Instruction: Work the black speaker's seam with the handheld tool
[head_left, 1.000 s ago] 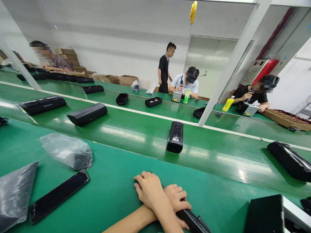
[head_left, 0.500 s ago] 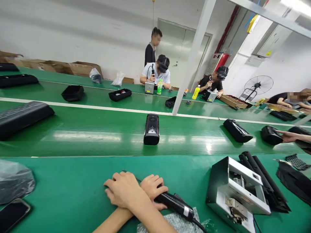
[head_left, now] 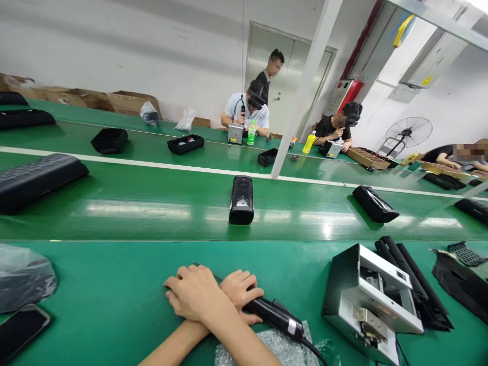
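Note:
My forearms are crossed on the green bench at the bottom centre. My left hand [head_left: 241, 291] lies underneath, on the right, and is closed around a black corded electric screwdriver [head_left: 276, 317]. The tool's thin bit [head_left: 206, 270] pokes out beyond my fingers. My right hand [head_left: 190, 297] rests on top over my left wrist, fingers loosely laid down, holding nothing. A sheet of bubble wrap [head_left: 267, 351] lies under the tool's cable end.
A grey metal box unit [head_left: 371, 300] and long black parts [head_left: 409, 284] lie at right. A black speaker [head_left: 241, 200] stands on the conveyor belt ahead, with others [head_left: 373, 204] [head_left: 34, 180] beside it. A phone [head_left: 21, 330] and plastic bag [head_left: 23, 277] lie at left. Several people work across the line.
My view swung right over the second; my crossed hands stayed put. A co-worker's hand and a speaker at the far right of the belt are gone. The standing person moved toward the door.

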The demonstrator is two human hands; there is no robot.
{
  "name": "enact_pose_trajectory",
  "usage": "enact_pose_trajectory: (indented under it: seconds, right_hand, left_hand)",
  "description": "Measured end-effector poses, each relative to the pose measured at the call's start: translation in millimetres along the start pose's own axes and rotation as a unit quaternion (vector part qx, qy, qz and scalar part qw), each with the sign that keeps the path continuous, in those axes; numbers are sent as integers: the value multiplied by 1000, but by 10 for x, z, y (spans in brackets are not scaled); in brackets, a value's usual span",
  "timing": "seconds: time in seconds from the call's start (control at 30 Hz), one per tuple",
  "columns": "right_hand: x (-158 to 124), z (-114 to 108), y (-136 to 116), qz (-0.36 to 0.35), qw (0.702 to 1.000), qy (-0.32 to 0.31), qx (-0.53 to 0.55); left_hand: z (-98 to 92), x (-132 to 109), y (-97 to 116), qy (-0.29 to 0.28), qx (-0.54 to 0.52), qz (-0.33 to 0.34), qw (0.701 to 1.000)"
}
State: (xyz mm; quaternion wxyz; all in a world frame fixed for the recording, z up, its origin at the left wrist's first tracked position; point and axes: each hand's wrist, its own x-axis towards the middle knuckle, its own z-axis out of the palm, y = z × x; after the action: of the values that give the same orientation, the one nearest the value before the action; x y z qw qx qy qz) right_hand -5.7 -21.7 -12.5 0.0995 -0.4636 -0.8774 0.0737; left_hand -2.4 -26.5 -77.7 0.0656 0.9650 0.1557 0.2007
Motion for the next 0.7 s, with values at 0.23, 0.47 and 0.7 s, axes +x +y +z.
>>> enact_pose_trajectory:
  seconds: [0.23,0.47,0.7]
  right_hand:
    - [1,-49,-5,1,1000,-10,5]
    - [-2,-53,-16,12,1000,-16,9]
    - [0,-66,-22,9,1000,-22,9]
  left_hand:
    - [31,-6,-22,-16,10,7,1000]
    - [86,-15,-27,-15,12,5,1000]
    - [102,-7,-36,-1,6,5,1000]
